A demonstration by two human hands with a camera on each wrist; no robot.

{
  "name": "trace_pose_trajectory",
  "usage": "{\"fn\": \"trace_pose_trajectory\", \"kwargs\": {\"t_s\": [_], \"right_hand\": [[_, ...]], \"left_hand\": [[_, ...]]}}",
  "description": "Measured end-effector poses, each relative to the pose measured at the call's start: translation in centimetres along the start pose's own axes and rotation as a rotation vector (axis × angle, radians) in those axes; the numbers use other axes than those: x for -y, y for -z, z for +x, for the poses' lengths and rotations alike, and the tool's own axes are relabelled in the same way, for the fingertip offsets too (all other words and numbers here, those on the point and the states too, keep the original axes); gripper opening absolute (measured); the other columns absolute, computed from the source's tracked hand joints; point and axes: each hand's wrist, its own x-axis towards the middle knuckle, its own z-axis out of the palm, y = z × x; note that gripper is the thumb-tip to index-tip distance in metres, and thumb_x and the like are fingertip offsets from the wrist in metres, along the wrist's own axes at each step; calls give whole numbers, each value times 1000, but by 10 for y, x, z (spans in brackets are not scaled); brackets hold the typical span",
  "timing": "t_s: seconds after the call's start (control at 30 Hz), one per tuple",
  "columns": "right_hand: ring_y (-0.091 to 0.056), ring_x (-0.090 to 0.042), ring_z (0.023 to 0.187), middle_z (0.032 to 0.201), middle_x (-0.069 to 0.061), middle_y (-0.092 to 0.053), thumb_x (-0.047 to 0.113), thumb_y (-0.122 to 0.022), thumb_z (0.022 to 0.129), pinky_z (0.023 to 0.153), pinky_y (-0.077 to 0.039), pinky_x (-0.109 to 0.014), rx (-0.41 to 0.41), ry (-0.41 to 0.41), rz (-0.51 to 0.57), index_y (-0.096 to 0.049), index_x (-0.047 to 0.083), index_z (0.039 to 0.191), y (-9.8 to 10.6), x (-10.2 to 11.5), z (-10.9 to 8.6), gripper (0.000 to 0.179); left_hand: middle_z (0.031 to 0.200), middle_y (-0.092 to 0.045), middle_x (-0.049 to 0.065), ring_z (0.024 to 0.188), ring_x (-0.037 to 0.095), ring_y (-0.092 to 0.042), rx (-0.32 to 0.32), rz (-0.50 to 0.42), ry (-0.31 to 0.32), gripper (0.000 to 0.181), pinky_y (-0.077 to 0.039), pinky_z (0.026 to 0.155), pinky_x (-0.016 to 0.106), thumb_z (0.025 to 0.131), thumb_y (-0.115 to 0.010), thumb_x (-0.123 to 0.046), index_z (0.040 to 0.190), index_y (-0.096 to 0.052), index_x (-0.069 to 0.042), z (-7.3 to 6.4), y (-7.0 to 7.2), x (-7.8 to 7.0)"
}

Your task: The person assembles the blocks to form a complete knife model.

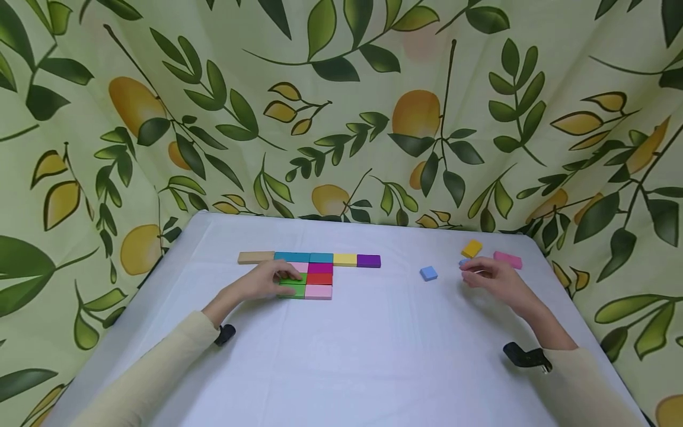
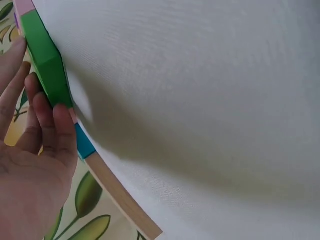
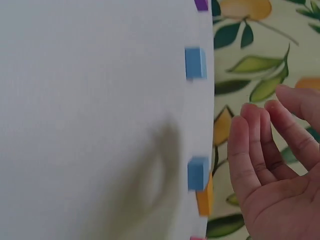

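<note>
My left hand [image 1: 269,280] rests at the left side of the block arrangement, its fingertips on the green blocks. In the left wrist view the fingers lie loosely extended beside a green block [image 2: 45,55]. A red block [image 1: 319,279] and a light pink block [image 1: 318,292] sit right of the green ones, below a magenta block [image 1: 320,268]. On the right, my right hand [image 1: 496,284] hovers with relaxed, slightly bent fingers and nothing between them. Near its fingertips lies a blue block [image 3: 198,173], partly hidden in the head view.
Along the back of the arrangement run a wooden block [image 1: 256,257], teal block [image 1: 291,257], blue block [image 1: 321,258], yellow block [image 1: 344,260] and purple block [image 1: 369,261]. Loose at right are another blue block [image 1: 428,273], an orange-yellow block [image 1: 472,248] and a pink block [image 1: 508,260].
</note>
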Motion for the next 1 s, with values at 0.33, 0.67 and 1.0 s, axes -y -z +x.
{"fn": "trace_pose_trajectory", "kwargs": {"t_s": [0.33, 0.67, 1.0], "right_hand": [[-61, -18, 93, 112, -18, -61, 17, -68, 100, 76, -53, -24, -73, -6, -132, -68, -4, 120, 34, -35, 0, 29], [-59, -9, 89, 114, -22, -67, 19, -69, 100, 72, -50, -21, -139, -15, -203, -66, -7, 121, 55, -48, 10, 34], [-58, -17, 92, 111, -20, -68, 28, -74, 96, 71, -48, -17, -189, -45, -268, -66, -4, 123, 66, -65, 27, 42]], "left_hand": [[107, -68, 2, 95, 22, -58, 11, -7, -3, 27, -50, 82, 36, 89, -80, -9, 115, -73, -4, 2, 1, 0], [108, -65, 0, 97, 21, -56, 28, -25, 36, 28, -50, 85, 34, 90, -79, -8, 117, -72, -5, 3, 1, 0], [108, -65, 0, 97, 21, -57, 34, -18, 64, 28, -50, 85, 34, 90, -79, -8, 117, -72, -7, 5, 1, -2]]}}
